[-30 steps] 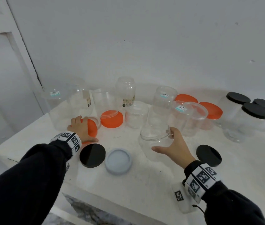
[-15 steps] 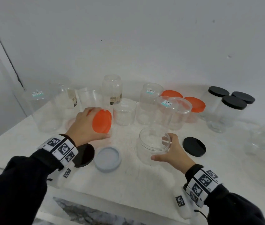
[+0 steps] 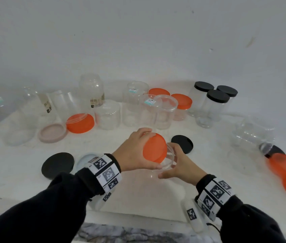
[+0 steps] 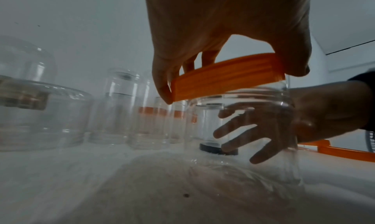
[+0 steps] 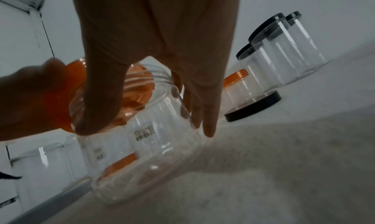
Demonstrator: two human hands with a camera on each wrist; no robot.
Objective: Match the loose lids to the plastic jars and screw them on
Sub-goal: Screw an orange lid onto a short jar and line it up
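orange round plastic lid (image 3: 154,149) sits tilted over the mouth of the empty clear plastic jar (image 3: 169,159) on the white table (image 3: 138,199); my left hand (image 3: 135,152) pinches its rim, my right hand (image 3: 180,165) wraps the jar's wall.

orange lid (image 4: 227,78) — tilted over jar (image 4: 243,131)

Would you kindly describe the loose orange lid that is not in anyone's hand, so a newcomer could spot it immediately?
Start at the white table and look to its back left, among the open clear jars. The loose orange lid lies flat there beside a pale pink lid. Unlike the other orange lids, it sits on no jar, and a clear disc rests on it.
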